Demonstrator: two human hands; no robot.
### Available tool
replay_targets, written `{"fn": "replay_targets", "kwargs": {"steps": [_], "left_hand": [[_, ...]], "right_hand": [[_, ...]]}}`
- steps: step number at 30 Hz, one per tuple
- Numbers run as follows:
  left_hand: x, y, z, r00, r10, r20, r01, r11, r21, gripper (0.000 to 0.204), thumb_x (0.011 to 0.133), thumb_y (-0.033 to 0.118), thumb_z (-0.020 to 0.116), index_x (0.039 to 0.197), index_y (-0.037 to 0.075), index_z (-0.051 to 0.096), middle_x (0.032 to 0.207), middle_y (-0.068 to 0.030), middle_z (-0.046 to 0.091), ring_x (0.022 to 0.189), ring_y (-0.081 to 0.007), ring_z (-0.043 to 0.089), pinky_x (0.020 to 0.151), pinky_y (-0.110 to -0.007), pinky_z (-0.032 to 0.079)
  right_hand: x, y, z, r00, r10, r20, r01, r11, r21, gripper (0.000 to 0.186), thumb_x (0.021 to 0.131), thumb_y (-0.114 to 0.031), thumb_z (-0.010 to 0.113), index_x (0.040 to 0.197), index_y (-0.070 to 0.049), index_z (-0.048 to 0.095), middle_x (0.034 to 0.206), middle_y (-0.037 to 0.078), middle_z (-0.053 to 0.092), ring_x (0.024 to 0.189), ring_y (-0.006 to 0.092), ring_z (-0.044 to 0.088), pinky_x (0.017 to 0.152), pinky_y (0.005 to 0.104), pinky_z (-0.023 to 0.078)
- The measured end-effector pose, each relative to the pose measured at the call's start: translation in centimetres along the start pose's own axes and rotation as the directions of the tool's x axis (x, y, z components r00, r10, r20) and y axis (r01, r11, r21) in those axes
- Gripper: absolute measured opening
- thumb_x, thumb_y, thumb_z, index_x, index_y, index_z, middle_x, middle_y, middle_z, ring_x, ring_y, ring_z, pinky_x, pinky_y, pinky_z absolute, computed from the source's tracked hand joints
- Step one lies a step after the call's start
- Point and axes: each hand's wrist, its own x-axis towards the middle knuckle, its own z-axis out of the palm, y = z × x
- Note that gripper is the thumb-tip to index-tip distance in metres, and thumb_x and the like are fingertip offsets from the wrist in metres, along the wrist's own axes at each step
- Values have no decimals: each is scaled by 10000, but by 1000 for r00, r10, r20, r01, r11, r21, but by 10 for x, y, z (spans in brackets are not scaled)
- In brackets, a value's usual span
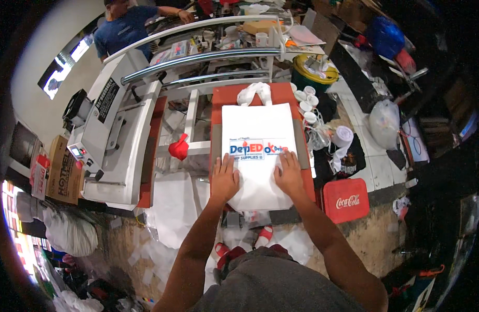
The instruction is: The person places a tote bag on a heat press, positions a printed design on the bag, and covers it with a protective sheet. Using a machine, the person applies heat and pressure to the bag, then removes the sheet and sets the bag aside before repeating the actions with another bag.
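Observation:
A white tote bag (257, 122) lies flat on the reddish-brown bed of a heat press, its handles bunched at the far end. Across its middle sits a printed transfer sheet (248, 150) with blue and red lettering. My left hand (225, 178) rests flat on the bag's left edge, fingers stretched out toward the sheet's lower left corner. On the opposite side, my right hand (289, 174) lies flat with its fingers spread, close to the print's lower right end. Neither hand grips anything.
The white heat press head (112, 140) stands to the left, below chrome rails (203, 56). Right of the bed are a red square stool or box (346, 200), a white roll (343, 136), several white cups (307, 104) and a yellow-rimmed bucket (316, 70). A person (126, 28) stands far left.

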Motion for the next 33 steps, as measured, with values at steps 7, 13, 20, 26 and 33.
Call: {"fn": "replay_targets", "kwargs": {"steps": [7, 13, 20, 26, 33], "left_hand": [[-95, -26, -73, 891, -432, -139, 347, 846, -404, 558, 968, 175, 531, 1455, -48, 377, 1434, -288, 441, 1327, -437, 415, 1126, -483, 320], [-305, -83, -102, 807, -581, 105, 589, 777, -223, 520, 923, 200, 607, 1381, 3, 459, 1286, -278, 561, 1182, -451, 526, 1021, -494, 428], [-569, -87, -116, 332, -936, 117, 936, 312, -165, 380, 901, 254, 618, 1194, 13, 644, 1152, -234, 671, 1052, -400, 652, 944, -434, 520], [-678, -45, -128, 94, -995, 45, 990, 89, -107, 326, 906, 283, 594, 1088, 21, 661, 1037, -230, 700, 985, -384, 678, 844, -430, 554], [-802, -97, -82, 536, -795, 284, 813, 577, 80, 248, 823, 304, 540, 921, 100, 640, 896, -130, 680, 889, -348, 668, 768, -433, 568]], "right_hand": [[3, -55, -39, 932, -7, -363, 105, 963, 249, 236, 861, -47, 618, 1092, 3, 616, 1146, 200, 607, 1093, 386, 573, 970, 475, 457], [18, -239, 27, 966, -224, 130, 66, 698, 713, 143, 909, -61, 593, 1043, -26, 629, 963, 227, 648, 940, 393, 637, 827, 439, 515], [62, -555, 123, 610, -767, -200, 611, 295, 734, 265, 813, -10, 540, 1077, 10, 548, 1131, 232, 566, 1068, 443, 533, 965, 501, 448], [111, -674, 182, 675, -733, 88, 676, 662, 324, 235, 847, -98, 576, 1060, -1, 596, 1023, 217, 655, 1010, 381, 610, 886, 505, 476], [102, -662, 180, 644, -755, 121, 708, 649, 279, 233, 839, -98, 541, 1046, -21, 615, 1009, 182, 671, 1028, 351, 611, 937, 475, 456]]}}
